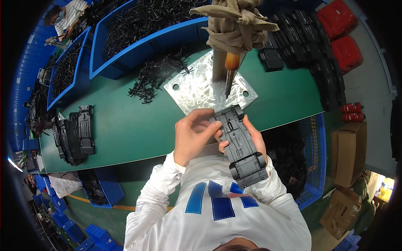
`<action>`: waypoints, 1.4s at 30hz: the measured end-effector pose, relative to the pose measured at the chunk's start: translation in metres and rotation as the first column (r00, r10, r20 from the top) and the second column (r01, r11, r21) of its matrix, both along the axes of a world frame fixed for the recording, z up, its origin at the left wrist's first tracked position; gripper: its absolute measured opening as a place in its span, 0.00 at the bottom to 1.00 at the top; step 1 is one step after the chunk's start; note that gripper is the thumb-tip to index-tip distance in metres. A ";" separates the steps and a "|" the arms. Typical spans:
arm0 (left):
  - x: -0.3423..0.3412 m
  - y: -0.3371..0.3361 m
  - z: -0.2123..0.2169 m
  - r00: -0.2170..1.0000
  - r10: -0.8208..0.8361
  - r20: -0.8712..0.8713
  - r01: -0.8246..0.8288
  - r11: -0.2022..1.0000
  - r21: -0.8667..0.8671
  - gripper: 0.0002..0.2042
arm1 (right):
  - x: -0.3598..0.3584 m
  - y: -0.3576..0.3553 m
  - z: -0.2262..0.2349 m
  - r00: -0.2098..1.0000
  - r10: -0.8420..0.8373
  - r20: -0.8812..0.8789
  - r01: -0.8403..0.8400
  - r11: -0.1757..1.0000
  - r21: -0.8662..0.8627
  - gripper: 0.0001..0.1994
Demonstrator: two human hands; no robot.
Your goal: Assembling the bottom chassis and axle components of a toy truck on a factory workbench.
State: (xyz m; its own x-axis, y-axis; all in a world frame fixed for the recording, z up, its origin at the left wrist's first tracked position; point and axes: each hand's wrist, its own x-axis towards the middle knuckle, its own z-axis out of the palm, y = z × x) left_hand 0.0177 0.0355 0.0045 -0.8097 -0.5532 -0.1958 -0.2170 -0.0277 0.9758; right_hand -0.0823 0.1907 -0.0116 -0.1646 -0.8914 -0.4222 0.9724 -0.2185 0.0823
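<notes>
A black toy car chassis (239,144) is tilted in front of my chest, with black wheels at its near end and one at its far right corner. My right hand (256,138) wraps around it from beneath, its fingertips showing at the left edge. My left hand (193,133) is closed in a pinch at the far left edge, thumb against the chassis; whatever sits between those fingers is hidden. Just beyond, a soldering iron (230,69) with an orange handle points down, its top wrapped in brown cloth (234,27). Below its tip lies a scratched metal plate (194,85).
Small black parts (157,75) are heaped on the green table (125,134). Behind them stands a blue bin (146,44) full of similar parts. Chassis are stacked at left (86,129) and right (301,42). Another person (69,19) works at far left.
</notes>
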 end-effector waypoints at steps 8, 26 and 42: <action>-0.010 -0.008 -0.002 0.995 0.081 -0.064 -0.073 0.989 0.127 0.15 | -0.004 -0.016 0.006 0.992 -0.052 0.114 0.056 0.998 -0.033 0.27; -0.008 -0.013 -0.003 0.968 0.204 -0.146 -0.154 0.942 0.300 0.15 | 0.004 -0.030 0.025 0.992 -0.095 0.087 0.103 0.991 -0.085 0.29; -0.010 -0.013 -0.001 0.968 0.209 -0.140 -0.166 0.948 0.272 0.14 | 0.002 -0.029 0.026 0.989 -0.099 0.105 0.111 0.987 -0.115 0.29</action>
State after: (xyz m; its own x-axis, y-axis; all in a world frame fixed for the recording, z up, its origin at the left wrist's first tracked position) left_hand 0.0078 0.0230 0.0036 -0.7290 -0.6468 -0.2241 -0.0208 -0.3064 0.9517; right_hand -0.0802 0.1612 0.0149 -0.2230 -0.9165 -0.3322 0.9303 -0.3019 0.2085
